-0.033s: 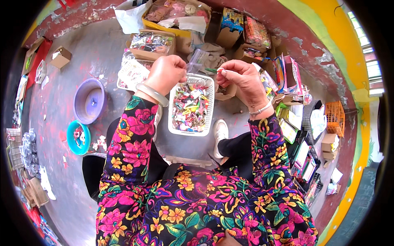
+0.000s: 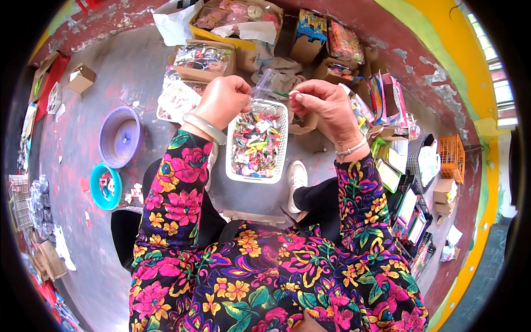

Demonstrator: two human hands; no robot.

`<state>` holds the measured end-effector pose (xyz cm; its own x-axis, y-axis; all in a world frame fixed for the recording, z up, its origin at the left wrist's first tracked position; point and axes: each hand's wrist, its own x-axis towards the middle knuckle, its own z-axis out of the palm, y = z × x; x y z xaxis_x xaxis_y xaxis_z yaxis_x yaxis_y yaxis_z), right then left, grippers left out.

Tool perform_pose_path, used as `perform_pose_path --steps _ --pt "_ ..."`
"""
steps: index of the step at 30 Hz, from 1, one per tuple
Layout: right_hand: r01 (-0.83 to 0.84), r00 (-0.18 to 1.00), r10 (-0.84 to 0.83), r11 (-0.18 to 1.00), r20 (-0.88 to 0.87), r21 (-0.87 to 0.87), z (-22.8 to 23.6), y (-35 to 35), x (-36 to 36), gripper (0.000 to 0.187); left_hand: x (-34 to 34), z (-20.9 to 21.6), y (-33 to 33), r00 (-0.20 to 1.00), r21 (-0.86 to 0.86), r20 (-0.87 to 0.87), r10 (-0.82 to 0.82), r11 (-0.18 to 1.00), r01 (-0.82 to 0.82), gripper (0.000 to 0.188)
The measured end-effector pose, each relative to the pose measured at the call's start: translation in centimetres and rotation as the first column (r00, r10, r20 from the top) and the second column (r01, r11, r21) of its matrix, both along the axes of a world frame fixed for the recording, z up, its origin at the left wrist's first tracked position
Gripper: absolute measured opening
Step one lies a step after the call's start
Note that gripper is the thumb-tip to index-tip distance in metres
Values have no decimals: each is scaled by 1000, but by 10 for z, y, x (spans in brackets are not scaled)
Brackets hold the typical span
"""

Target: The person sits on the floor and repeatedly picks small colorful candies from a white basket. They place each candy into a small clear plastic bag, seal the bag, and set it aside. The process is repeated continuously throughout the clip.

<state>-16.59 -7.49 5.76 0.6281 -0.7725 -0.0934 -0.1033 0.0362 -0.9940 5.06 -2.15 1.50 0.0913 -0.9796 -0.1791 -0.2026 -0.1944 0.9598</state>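
Observation:
My left hand (image 2: pixel 228 95) is closed on the edge of a small clear plastic bag (image 2: pixel 264 83), which sticks out to the right of its fingertips. Opposite it, my right hand (image 2: pixel 326 105) pinches a small pale item (image 2: pixel 293 94) between thumb and fingertips, too small to name. A narrow gap separates the two hands. Below them, between my feet, stands a white plastic basket (image 2: pixel 284 138) filled with a jumble of small colourful trinkets (image 2: pixel 256 145).
Left on the floor are a purple basin (image 2: pixel 108 145) and a turquoise basin (image 2: pixel 97 187) with small things inside. Boxes of packaged goods (image 2: pixel 204 69) line the far side. Crates and packets (image 2: pixel 406 210) crowd the right, near an orange crate (image 2: pixel 452 159).
My right hand has shifted slightly left with the small pale item, closer to the plastic bag. My left hand stays in nearly the same place.

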Motion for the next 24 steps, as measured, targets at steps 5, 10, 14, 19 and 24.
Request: perform_pose_path --steps 5,10,14,19,24 --pt "-180 975 48 745 -217 -643 1 7 8 12 -16 2 5 978 -18 197 -74 997 79 9" --pt "-400 877 -104 384 -470 -832 -1 13 12 9 -28 -11 6 846 -229 525 -91 942 243 12" --pt "-484 832 -77 383 -550 -787 -5 14 8 10 -35 -15 5 790 -290 602 -113 892 348 12" --pt "-527 799 -57 415 -599 -742 -10 13 9 11 -41 -23 4 792 -332 595 -134 857 394 12" --pt "-301 865 -108 670 -490 -678 -16 15 16 12 -40 -18 3 826 -285 546 -142 896 342 15"
